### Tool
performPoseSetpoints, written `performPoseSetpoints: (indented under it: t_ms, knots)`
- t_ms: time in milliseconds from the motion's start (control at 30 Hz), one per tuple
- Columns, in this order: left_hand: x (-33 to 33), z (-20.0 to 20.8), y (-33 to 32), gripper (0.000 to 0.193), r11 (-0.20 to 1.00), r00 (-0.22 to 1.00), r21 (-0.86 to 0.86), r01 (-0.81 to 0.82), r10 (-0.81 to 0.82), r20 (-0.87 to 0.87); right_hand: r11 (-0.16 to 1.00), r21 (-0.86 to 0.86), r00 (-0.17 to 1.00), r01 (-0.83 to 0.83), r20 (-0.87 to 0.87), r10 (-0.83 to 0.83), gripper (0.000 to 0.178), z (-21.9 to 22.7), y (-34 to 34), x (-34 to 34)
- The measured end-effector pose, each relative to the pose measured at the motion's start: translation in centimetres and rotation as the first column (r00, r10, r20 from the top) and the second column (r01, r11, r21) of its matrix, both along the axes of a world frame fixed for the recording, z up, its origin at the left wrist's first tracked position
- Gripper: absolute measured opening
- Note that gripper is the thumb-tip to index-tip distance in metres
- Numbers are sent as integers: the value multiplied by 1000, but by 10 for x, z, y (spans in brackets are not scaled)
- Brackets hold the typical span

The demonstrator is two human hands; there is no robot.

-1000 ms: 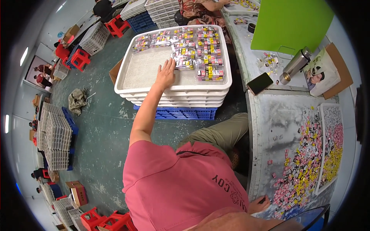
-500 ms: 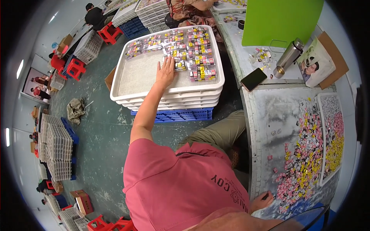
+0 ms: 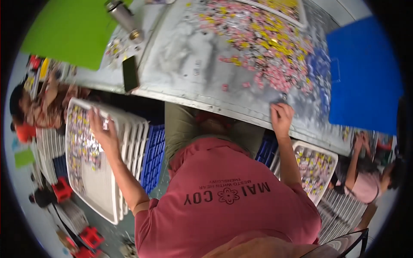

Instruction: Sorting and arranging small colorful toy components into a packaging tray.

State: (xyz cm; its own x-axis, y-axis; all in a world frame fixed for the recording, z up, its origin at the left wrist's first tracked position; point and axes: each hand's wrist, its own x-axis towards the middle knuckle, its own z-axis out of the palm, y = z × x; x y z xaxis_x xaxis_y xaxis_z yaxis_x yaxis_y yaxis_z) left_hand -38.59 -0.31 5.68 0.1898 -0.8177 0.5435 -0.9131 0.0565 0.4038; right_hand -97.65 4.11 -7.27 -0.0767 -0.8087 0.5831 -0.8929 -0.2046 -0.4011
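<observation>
My left hand (image 3: 104,134) is over the near rim of a white mesh tray (image 3: 101,185) on my left, its fingers spread and holding nothing I can see. Rows of small pink, yellow and clear blocks (image 3: 81,137) lie in that tray, partly behind the fingers. My right hand (image 3: 282,119) rests at the front edge of the grey worktable (image 3: 180,71), fingers curled together. Whatever it may hold is too small to make out. Just beyond its fingertips spreads a heap of loose pink, yellow and clear pieces (image 3: 275,56).
A phone (image 3: 130,74) lies at the table edge, near a steel flask (image 3: 123,19) and a green panel (image 3: 71,32). A blue panel (image 3: 365,77) stands at right. Another filled tray (image 3: 316,167) sits below on the right. Co-workers sit on both sides.
My view has swung right toward the worktable. My left hand has lifted off the blocks and drawn back to the tray's rim; my right hand now shows fully at the table edge.
</observation>
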Motion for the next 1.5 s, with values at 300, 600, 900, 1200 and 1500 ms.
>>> performPoseSetpoints:
  t_ms: [300,600,900,1200,1500]
  knots:
    - [-266,-95,-91,39,476,504,177,861,-844,-183,994,81,994,-79,-66,84,19,11,20,26]
    - [-289,-128,-106,33,460,471,100,882,-860,-196,995,76,998,-62,9,61,29,31,-50,8]
    - [-233,-125,-116,29,688,663,-12,726,-704,-255,962,260,967,-87,-209,144,35,25,-115,-13]
    - [-199,-128,-147,39,745,734,102,659,-608,-302,961,259,961,-94,-228,155,33,31,-118,-8]
    - [-210,-127,-156,44,675,680,105,730,-703,-207,865,488,993,-114,60,98,32,68,-84,9]
